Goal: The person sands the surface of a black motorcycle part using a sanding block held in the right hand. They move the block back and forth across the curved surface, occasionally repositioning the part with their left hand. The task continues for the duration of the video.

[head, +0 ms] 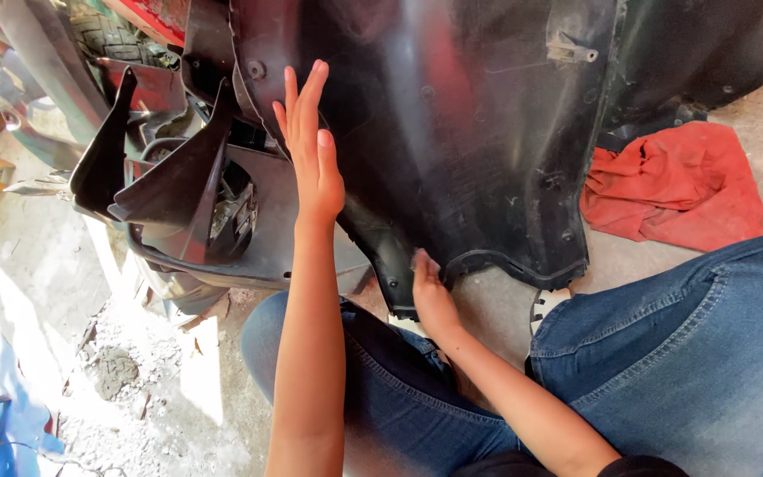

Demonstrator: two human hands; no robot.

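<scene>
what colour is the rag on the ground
Red-orange; the rag shows best in the head view, right of the black panel.

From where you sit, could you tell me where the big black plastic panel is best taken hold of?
Probably along its rolled lower edge, from below: the black panel is broad, smooth and curved, offering little else to grasp. The right hand already pinches that lip at the bottom corner, while the left hand lies flat against the left edge, steadying it.

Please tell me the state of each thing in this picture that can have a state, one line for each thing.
Left hand: open, flat against the panel edge.
Right hand: closed on the panel's lower rim.
Black plastic body panel: upright, held by both hands.
Red cloth: crumpled on the ground.
Small black fairing piece: loose, lying beside the panel.
</scene>
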